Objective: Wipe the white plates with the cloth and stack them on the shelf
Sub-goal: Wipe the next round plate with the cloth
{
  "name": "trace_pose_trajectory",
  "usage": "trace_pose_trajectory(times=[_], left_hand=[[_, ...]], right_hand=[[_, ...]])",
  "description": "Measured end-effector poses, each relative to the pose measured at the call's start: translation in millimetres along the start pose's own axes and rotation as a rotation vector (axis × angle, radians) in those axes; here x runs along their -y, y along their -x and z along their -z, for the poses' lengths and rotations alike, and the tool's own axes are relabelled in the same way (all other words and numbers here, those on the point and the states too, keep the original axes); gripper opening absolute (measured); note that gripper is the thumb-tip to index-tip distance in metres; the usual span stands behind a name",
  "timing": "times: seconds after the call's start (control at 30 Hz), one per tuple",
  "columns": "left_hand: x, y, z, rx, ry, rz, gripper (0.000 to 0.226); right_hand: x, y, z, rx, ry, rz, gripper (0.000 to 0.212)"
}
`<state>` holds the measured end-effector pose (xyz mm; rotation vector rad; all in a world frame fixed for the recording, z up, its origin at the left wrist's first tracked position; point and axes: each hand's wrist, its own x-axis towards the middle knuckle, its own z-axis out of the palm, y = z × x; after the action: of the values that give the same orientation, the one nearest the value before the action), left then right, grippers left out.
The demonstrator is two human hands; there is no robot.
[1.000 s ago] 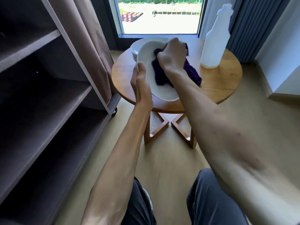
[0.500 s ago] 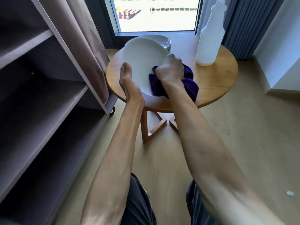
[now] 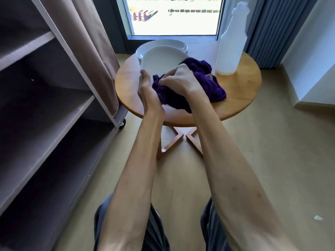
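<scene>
Round desk (image 3: 241,91) carries plates (image 3: 174,44) at 12 o'clock. Left hand (image 3: 147,91) grasps the tilted plate (image 3: 161,59)'s edge, right hand (image 3: 179,79) clenches the cloth (image 3: 204,84); a hard rub could slip it free

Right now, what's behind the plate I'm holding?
A stack of white plates sits on the round table behind the held plate. The held plate hides most of it, so the count is unclear.

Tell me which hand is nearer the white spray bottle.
Right. The right hand, gripping the purple cloth, sits just left of the spray bottle; the left hand holds the plate farther left.
</scene>
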<state>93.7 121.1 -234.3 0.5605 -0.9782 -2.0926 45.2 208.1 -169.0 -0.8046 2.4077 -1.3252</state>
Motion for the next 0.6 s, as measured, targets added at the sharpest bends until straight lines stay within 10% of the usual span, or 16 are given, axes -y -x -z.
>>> trace_pose_trajectory(times=[0.23,0.37,0.6], left_hand=[[5.2,-3.6,-1.2,-0.084,0.111,0.090,0.077],[-13.1,12.5,-16.1,-0.213,0.027,-0.065,0.050],[-38.9,16.1,-12.9,-0.333,-0.091,-0.321,0.026]], right_hand=[[-31.9,13.5,7.0,-0.159,-0.303,0.077,0.060],[-50.4,17.7,12.2,-0.360,-0.123,0.178,0.059],[-49.7,0.9,22.1,-0.847,-0.601,-0.204,0.039]])
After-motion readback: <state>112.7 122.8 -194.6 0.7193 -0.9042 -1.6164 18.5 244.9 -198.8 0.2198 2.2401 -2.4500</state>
